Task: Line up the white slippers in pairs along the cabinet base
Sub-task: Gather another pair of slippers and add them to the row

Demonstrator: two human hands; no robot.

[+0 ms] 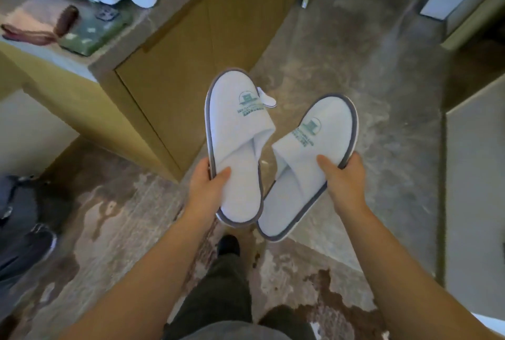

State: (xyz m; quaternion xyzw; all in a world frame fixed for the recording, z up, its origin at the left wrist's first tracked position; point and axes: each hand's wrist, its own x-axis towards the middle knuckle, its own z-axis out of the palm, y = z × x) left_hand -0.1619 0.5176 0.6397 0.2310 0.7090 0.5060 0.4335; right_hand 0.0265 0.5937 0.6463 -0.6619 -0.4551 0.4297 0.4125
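- My left hand (208, 179) is closed around one white slipper (235, 145), thumb on the insole near the heel and the other fingers under the sole, toe pointing away from me.
- My right hand (345, 175) grips the second slipper (306, 167) the same way, thumb on the edge of its upper, with this one's toe angled off to my right.
- Both slippers are in the air in front of me, well above the floor (341, 71); their heels overlap just below and between my hands, while the toes splay apart.
- The wooden cabinet (175, 71) stands ahead of my left hand, and its base meets the floor just beyond that hand's slipper.
- A small white shape (266, 99) peeks out past the toe of the left slipper; it may be another slipper down by the cabinet, but I can't tell.
- I judge the step in hand to be the carry: one pair is picked up and not yet set down.
- Next I would need to lower both hands toward the cabinet's foot, bring the toes parallel, and lay the pair side by side against the base.
- The splayed right slipper will need turning in first, or the pair will land crooked.
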